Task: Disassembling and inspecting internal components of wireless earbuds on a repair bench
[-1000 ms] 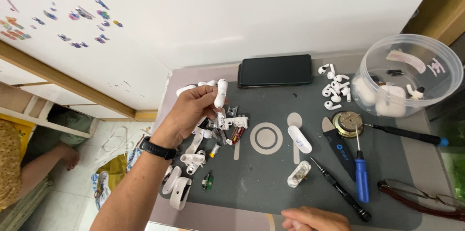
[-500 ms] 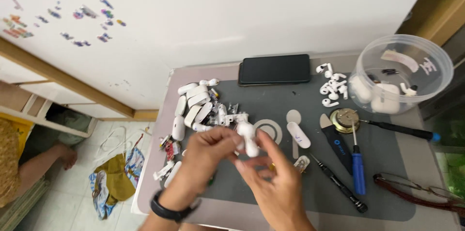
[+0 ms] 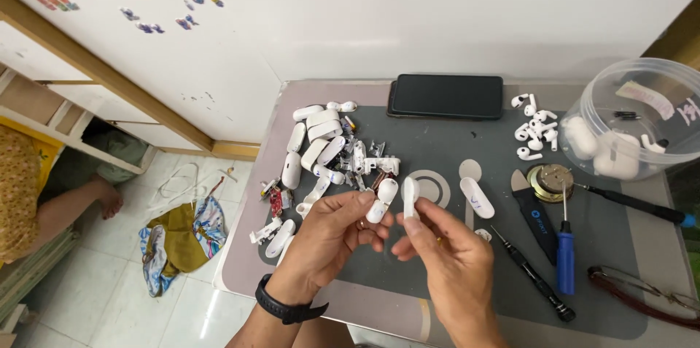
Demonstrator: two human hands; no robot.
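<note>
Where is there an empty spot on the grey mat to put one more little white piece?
Bare mat lies between the black phone and the round ring mark. Another free strip runs along the near edge, right of the right hand. The left side is crowded with a pile of white shells; tools fill the right, like the blue screwdriver.

We see open mat (image 3: 605,304) in front of our right hand (image 3: 452,260). Leftward, the heap of white shell pieces (image 3: 321,151) blocks us; rightward, the screwdrivers (image 3: 565,246) and the clear tub (image 3: 634,122) crowd in — the phone (image 3: 446,96) bars the far edge.
</note>
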